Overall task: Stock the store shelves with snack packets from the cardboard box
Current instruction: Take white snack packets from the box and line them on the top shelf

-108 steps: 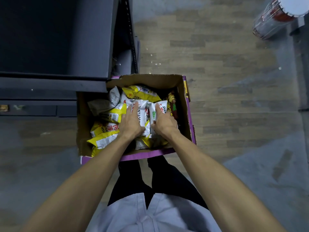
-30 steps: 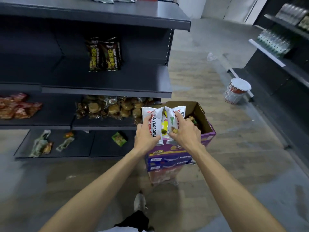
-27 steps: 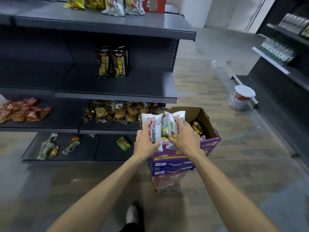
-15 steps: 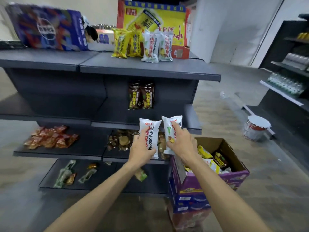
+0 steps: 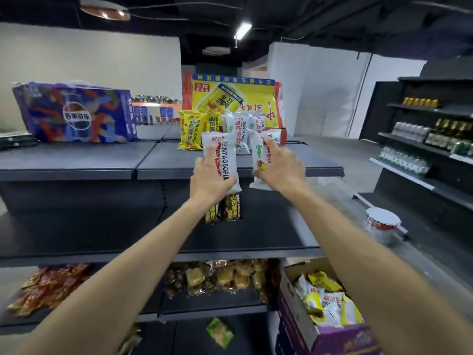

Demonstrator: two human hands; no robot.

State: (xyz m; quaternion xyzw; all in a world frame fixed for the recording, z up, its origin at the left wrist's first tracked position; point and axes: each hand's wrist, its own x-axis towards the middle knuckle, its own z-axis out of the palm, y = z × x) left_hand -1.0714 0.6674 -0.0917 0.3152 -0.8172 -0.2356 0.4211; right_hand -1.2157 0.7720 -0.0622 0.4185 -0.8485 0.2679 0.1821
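Grip tight, left hand [image 5: 210, 178] on white packet [image 5: 226, 152], right hand [image 5: 280, 170] on second packet [image 5: 258, 151], both lifted higher than before, near top shelf [image 5: 76, 160] at 12 o'clock.

Overall level is moderate to dim, with the ceiling near black. The main source is a fluorescent tube [image 5: 243, 28] overhead, clipped to pure white. A round ceiling fixture [image 5: 105, 12] at top left shows small hot spots. The back wall [image 5: 89, 60] is evenly lit with a cool cast.

The top shelf [image 5: 76, 160] takes soft, diffuse light, and the lower shelves [image 5: 76, 234] sit in heavy shadow beneath it.

The centre is sharpest: lettering on the white packet [image 5: 225, 162] in the left hand [image 5: 208, 179] is readable. The second packet [image 5: 258, 152], in the right hand [image 5: 280, 167], is slightly softer.

Wide-angle distortion bows the shelf edges, and the side shelving [image 5: 430, 139] leans inward. The cardboard box [image 5: 294, 298] and the forearms smear toward the bottom edge.
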